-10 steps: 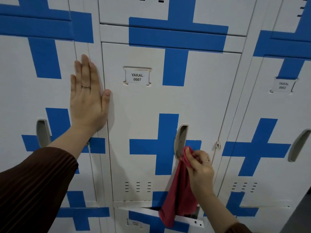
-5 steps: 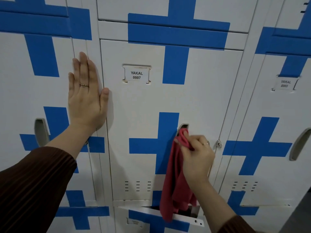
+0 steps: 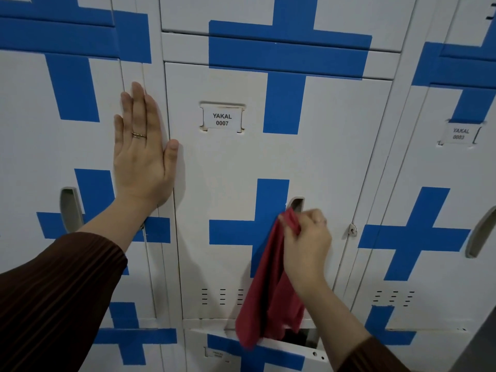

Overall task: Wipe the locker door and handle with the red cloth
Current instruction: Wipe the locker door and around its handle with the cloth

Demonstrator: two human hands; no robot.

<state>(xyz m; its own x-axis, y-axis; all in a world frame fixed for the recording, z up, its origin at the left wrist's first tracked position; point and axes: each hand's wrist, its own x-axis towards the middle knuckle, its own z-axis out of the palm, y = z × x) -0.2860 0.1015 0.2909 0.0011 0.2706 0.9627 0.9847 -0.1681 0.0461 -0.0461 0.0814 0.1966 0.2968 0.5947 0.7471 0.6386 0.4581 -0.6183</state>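
Note:
The white locker door with blue crosses and the label YAKAL 0007 fills the middle of the head view. Its recessed handle shows only at the top; my right hand covers the rest. That hand grips the red cloth and holds its upper end against the handle, while the rest of the cloth hangs down past the door's lower edge. My left hand presses flat, fingers straight, on the strip between this door and the left neighbour.
Neighbouring lockers stand left and right, each with its own recessed handle. Below the door, a lower locker door is ajar and tilted outward. A small lock tab sits at the door's right edge.
My right hand has carried the cloth up from the bottom of the handle to near its top. My left hand has stayed pressed in place.

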